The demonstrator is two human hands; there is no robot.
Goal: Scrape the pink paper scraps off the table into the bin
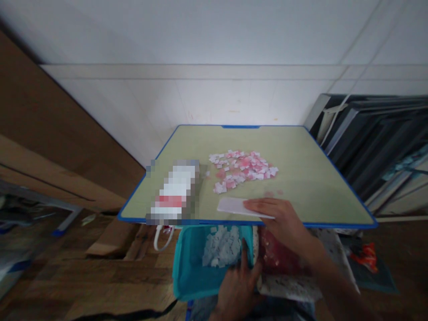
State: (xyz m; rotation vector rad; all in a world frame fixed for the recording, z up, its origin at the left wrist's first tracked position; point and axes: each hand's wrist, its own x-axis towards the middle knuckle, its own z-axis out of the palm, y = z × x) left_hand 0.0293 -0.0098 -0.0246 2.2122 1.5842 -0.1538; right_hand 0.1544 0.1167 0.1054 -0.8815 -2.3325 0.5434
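Note:
My right hand (286,218) is at the front of the folding table (321,187), its fingers over a flat white strip (232,205) with a straight front edge. What the strip is made of, I cannot tell. Just beyond lies a loose spread of small pink and white paper-like pieces (247,167). Below the table edge, my left hand (239,285) touches the right side of a teal basin (192,278), index finger stretched out and thumb apart. Many small whitish pieces (222,245) lie in the basin.
A pixelated box-like object (175,187) stands on the table's left side, with a white loop below it. A red bag-like bundle (279,254) sits right of the basin. Dark panels (384,138) lean at the right; cardboard (113,236) lies on the floor.

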